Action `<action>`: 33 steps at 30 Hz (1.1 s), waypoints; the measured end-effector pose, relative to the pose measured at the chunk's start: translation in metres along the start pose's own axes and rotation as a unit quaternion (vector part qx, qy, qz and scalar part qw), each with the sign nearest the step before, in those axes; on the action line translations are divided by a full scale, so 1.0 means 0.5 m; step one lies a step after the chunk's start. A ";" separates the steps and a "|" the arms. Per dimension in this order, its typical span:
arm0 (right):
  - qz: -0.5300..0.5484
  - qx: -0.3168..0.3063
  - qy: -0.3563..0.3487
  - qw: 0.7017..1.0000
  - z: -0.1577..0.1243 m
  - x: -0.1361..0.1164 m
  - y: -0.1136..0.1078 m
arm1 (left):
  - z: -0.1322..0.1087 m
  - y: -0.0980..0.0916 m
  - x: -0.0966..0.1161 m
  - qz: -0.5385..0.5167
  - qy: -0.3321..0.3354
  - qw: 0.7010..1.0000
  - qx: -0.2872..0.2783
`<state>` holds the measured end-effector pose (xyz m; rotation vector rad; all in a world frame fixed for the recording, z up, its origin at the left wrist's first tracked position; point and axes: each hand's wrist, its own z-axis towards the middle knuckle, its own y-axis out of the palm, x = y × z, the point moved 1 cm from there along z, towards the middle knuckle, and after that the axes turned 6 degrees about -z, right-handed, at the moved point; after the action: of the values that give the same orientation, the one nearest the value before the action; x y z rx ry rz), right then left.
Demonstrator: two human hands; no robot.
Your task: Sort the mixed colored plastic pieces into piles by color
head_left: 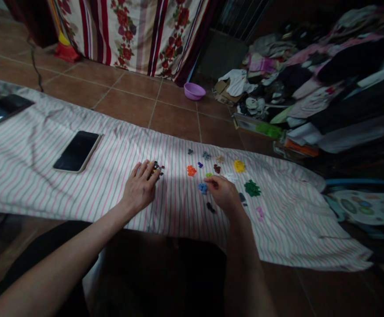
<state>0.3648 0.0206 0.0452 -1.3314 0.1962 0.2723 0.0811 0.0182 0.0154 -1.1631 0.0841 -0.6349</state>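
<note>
My left hand (141, 185) rests palm down with its fingers spread on the striped cloth. Its fingertips touch a small pile of mixed dark and yellow pieces (158, 168). Over the sorted piles, my right hand (224, 191) has thumb and forefinger pinched together; whatever is between them is too small to make out. Close to those fingertips lie a light blue pile (202, 188) and a lime green pile (209, 175). Around them sit an orange pile (191, 170), a brown pile (217, 168), a yellow pile (239, 166), a dark green pile (252, 188) and a black pile (210, 207).
A phone (78, 151) lies left of my left hand, with a dark tablet-like device (3, 111) farther left. Pink pieces (260, 213) lie right of my right forearm. Beyond the cloth, a purple basin (194, 91) stands on the tiled floor beside heaped clothes (278, 66).
</note>
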 end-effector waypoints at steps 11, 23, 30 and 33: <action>0.007 -0.052 0.030 0.998 -0.004 0.022 0.011 | 0.003 -0.009 0.002 -0.010 -0.011 1.000 0.006; 0.042 -0.026 0.061 0.997 -0.004 0.027 0.014 | 0.001 -0.003 -0.010 -0.041 -0.025 0.998 0.032; 0.056 0.050 -0.002 0.997 0.022 -0.053 0.004 | -0.025 -0.012 -0.026 -0.022 -0.037 0.999 0.024; 0.095 0.046 -0.061 0.992 0.037 -0.111 0.029 | -0.047 -0.014 -0.032 -0.013 -0.052 0.998 0.032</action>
<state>0.3073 0.0370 0.0520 -1.2010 0.2299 0.4992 0.0563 0.0053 0.0075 -1.1349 -0.0382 -0.5948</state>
